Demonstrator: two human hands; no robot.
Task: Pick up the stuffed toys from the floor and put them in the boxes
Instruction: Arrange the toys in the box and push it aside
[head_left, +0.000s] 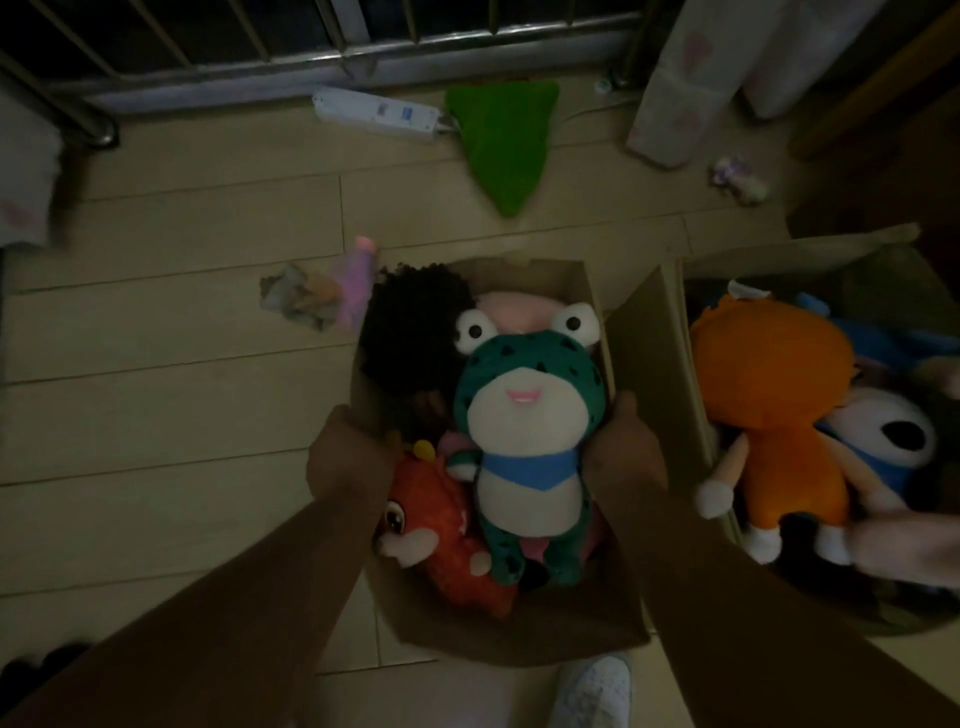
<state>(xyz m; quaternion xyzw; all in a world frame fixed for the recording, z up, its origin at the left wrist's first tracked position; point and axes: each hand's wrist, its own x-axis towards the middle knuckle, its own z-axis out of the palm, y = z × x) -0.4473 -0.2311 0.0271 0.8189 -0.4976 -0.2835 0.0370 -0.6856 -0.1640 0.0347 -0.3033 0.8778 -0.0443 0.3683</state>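
Note:
A green frog toy (519, 415) with a blue scarf lies face up on top of the other toys in the middle cardboard box (519, 642). My right hand (626, 449) presses against the frog's side. My left hand (348, 457) is at the box's left wall, its fingers reaching down inside toward the frog and hidden. Under the frog are an orange plush (441, 525), a black curly toy (415, 332) and a pink one (511, 312). A green plush (498, 140) lies on the floor further ahead.
A second box (691, 332) on the right holds an orange doll (779, 410) and a white and blue toy (883, 431). A blurred pale shape (909, 545) crosses its near side. On the floor are a power strip (379, 114), a pink item (358, 280), crumpled scraps (296, 304) and a small toy (737, 179). My white shoe (592, 691) is below.

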